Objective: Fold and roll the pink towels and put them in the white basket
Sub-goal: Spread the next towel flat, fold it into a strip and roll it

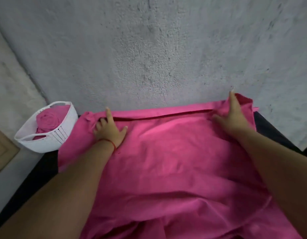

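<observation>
A large bright pink cloth towel [175, 152] lay spread over a dark tabletop [273, 128], with a narrow fold along its far edge. The left hand [109, 131] rested at the far-left corner, forefinger straight and the other fingers bent into bunched cloth; whether it gripped could not be told. The right hand [233, 116] pressed the far-right corner with splayed fingers. Just beside the towel on the left stood a white perforated plastic basket [45, 145] holding a rolled pink towel [49, 119].

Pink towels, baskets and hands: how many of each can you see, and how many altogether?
Pink towels: 2, the spread towel and the rolled towel in the white basket; more may hide under it.
White baskets: 1.
Hands: 2, left hand and right hand, both on the spread towel.
Total: 5.
</observation>
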Action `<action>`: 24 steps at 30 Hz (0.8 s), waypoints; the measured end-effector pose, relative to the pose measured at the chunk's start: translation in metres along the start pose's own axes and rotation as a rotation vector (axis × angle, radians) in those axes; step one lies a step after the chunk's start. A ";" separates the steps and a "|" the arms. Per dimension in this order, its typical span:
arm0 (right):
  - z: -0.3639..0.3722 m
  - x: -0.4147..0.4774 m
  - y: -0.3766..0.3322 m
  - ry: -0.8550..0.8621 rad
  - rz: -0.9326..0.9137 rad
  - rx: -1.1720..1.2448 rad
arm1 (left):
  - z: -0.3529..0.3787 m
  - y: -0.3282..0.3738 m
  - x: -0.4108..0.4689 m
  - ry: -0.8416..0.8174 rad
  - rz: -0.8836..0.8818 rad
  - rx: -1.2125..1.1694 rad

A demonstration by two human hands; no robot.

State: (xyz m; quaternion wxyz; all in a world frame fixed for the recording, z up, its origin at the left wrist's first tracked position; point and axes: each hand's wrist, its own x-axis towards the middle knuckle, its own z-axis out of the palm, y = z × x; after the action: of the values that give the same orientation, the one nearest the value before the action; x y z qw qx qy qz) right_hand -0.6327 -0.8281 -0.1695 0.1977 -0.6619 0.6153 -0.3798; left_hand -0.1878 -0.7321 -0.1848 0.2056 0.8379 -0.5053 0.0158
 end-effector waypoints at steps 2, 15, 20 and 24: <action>0.013 -0.008 0.016 -0.052 -0.017 -0.207 | 0.018 -0.006 -0.002 -0.006 -0.026 0.029; -0.002 0.004 0.050 -0.186 -0.108 -0.557 | 0.016 -0.002 -0.026 0.063 0.127 0.293; -0.020 -0.021 0.054 -0.171 -0.078 -0.554 | 0.005 -0.004 -0.069 -0.057 0.099 0.170; -0.036 -0.054 0.055 -0.238 -0.118 -0.659 | -0.001 -0.012 -0.108 -0.078 0.159 0.202</action>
State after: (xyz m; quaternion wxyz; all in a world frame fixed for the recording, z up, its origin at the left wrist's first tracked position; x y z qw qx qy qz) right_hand -0.6934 -0.7781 -0.2007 0.0214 -0.7642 0.6380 -0.0919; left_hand -0.2301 -0.6366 -0.2130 0.0987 0.8118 -0.5734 0.0502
